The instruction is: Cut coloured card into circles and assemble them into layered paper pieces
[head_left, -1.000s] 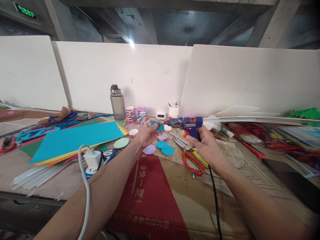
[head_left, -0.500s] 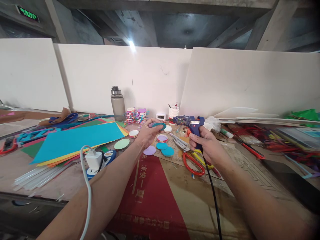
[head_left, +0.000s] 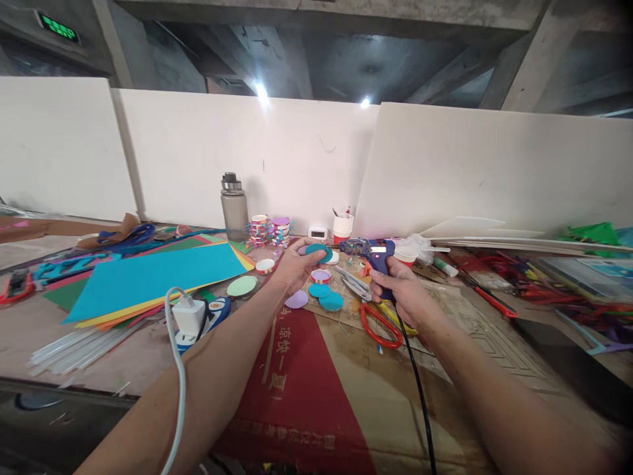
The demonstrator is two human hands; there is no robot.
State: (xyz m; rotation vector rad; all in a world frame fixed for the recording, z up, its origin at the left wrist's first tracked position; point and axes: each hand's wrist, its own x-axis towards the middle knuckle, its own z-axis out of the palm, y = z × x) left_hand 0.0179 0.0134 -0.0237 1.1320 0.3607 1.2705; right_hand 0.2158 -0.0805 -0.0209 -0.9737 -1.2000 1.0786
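Observation:
Between the thumb and fingers of my left hand [head_left: 295, 266] is a teal paper disc [head_left: 318, 251], with a purple edge showing behind it. My right hand [head_left: 399, 285] is wrapped round the grip of a blue hot glue gun [head_left: 380, 258], its nozzle pointing left at the disc's edge. I cannot tell whether nozzle and disc touch. Below them lie two blue paper discs [head_left: 331, 301], a lilac disc [head_left: 297, 299] and a shallow ring with a lilac centre [head_left: 321, 276]. Scissors with red handles [head_left: 380, 326] rest under the right hand.
Coloured paper sheets [head_left: 158, 274], clear glue sticks [head_left: 79, 348] and a white plug [head_left: 188, 316] lie to the left. A water bottle [head_left: 234, 208], small decorated stacks [head_left: 281, 231] and paper cups [head_left: 343, 226] stand at the back. The gun's black cord [head_left: 419, 396] runs toward the front edge.
The glue gun has come slightly down and to the left, its nozzle nearer the disc. In my left hand the teal disc has tilted so more of its face shows.

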